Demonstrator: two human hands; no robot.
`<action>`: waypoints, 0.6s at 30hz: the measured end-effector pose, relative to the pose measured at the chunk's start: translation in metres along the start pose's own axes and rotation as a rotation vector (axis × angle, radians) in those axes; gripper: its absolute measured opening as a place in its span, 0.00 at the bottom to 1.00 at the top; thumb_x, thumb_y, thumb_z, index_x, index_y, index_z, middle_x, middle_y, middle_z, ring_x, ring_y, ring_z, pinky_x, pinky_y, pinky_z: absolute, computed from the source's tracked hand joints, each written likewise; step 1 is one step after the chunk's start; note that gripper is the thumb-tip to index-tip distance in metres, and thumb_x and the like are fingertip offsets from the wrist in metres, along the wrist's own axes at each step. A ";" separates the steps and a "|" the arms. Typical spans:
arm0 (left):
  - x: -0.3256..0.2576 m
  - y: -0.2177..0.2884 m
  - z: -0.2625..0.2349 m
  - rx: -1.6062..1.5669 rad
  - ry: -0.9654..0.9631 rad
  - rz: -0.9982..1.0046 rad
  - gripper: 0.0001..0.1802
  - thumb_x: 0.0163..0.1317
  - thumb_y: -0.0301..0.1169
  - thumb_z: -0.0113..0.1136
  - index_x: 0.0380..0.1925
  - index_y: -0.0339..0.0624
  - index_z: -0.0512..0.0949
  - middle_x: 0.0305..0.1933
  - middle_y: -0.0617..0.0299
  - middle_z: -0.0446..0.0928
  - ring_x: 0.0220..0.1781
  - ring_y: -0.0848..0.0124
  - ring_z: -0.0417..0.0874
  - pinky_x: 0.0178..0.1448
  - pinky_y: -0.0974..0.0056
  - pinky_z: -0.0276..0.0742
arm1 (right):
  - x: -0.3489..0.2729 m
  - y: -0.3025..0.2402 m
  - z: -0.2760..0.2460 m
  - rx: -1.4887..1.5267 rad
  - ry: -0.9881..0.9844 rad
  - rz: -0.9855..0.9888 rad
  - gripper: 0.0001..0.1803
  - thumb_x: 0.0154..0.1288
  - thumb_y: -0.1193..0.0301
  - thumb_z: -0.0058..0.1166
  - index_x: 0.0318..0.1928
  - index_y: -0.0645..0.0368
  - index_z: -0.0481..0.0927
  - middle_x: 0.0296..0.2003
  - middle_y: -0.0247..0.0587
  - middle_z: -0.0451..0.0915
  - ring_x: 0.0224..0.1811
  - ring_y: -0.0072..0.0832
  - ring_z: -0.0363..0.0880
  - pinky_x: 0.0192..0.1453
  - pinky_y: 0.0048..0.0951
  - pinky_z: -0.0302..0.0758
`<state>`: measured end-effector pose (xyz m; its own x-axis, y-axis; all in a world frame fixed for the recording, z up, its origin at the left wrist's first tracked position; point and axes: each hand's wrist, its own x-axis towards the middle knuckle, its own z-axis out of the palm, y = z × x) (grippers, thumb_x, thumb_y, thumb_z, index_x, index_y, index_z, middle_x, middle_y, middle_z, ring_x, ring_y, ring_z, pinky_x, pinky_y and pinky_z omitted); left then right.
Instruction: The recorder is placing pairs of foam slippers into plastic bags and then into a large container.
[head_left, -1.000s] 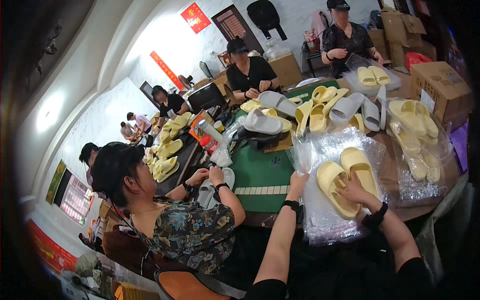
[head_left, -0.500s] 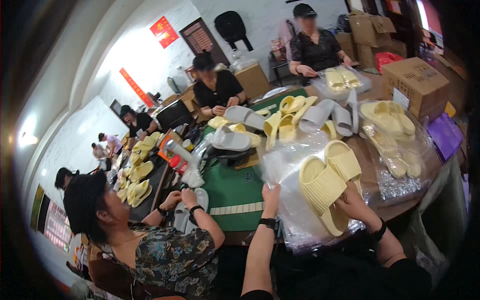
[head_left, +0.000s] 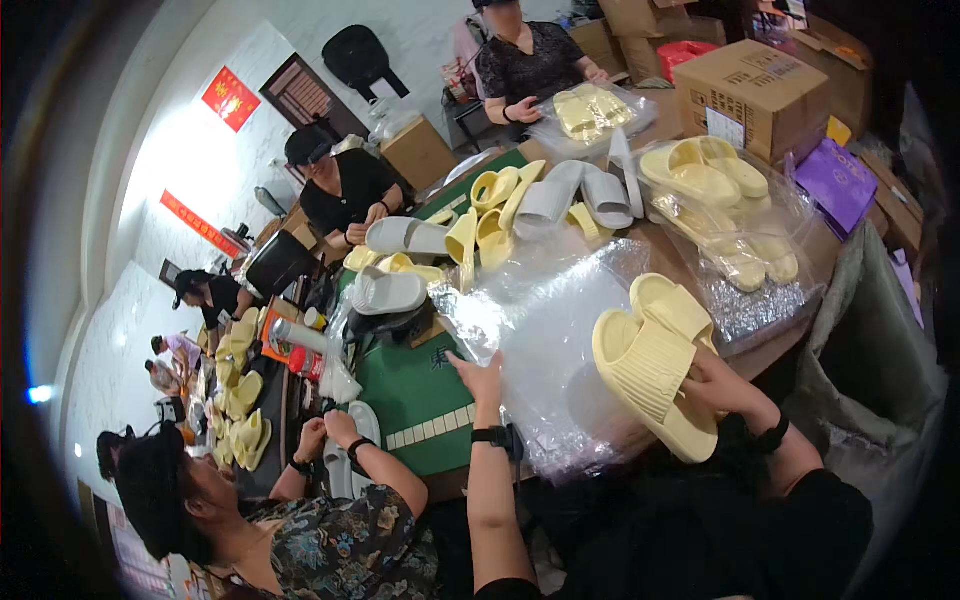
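My right hand [head_left: 722, 382] is closed on a pair of pale yellow slide slippers [head_left: 648, 365], nested together and tilted, with ribbed straps. Its fingertips are partly hidden by the slippers, which overlap the right part of a clear plastic bag [head_left: 555, 375]. This bag lies over the table's near edge, shiny and wrinkled. By its left edge is my left hand [head_left: 476, 380], thumb and fingers apart; whether it touches the film is hard to tell.
Yellow and grey slippers [head_left: 495, 225] crowd the table's middle. Bagged yellow slippers [head_left: 715, 205] lie at right, before a cardboard box [head_left: 750, 100] and a purple bag [head_left: 838, 187]. Light tiles [head_left: 432, 427] line a green mat [head_left: 400, 385]. A co-worker [head_left: 330, 530] sits close at left; others work farther off.
The view has turned to the right. My left hand has loosened from its pinch on the plastic bag's edge, its fingers now spread. The right hand still holds the slippers, now farther right over the bag.
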<state>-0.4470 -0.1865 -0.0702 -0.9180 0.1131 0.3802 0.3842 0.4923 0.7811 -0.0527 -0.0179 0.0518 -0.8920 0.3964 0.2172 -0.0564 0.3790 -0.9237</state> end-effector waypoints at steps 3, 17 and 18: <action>-0.046 0.101 -0.011 0.394 -0.214 0.097 0.43 0.46 0.35 0.71 0.62 0.43 0.61 0.61 0.46 0.63 0.57 0.48 0.70 0.62 0.50 0.63 | -0.021 0.006 -0.019 0.077 0.118 0.133 0.27 0.64 0.75 0.51 0.62 0.64 0.63 0.60 0.44 0.66 0.64 0.30 0.61 0.66 0.31 0.60; -0.170 0.090 -0.055 -0.114 -1.133 0.173 0.36 0.50 0.50 0.61 0.60 0.55 0.68 0.69 0.54 0.55 0.70 0.43 0.52 0.63 0.29 0.48 | 0.000 0.014 -0.028 0.458 -0.783 0.265 0.29 0.62 0.70 0.56 0.61 0.65 0.65 0.54 0.39 0.73 0.56 0.24 0.68 0.61 0.27 0.66; -0.172 0.089 -0.061 0.246 -0.925 0.662 0.37 0.48 0.50 0.62 0.60 0.53 0.68 0.70 0.55 0.54 0.69 0.42 0.53 0.62 0.30 0.50 | -0.002 0.018 -0.024 0.457 -0.777 0.269 0.29 0.62 0.70 0.56 0.61 0.65 0.65 0.54 0.39 0.73 0.56 0.24 0.68 0.61 0.27 0.66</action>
<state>-0.2492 -0.2153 -0.0359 -0.3057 0.9476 0.0924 0.8793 0.2438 0.4091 -0.0413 0.0085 0.0422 -0.9408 -0.3083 -0.1406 0.1711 -0.0743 -0.9824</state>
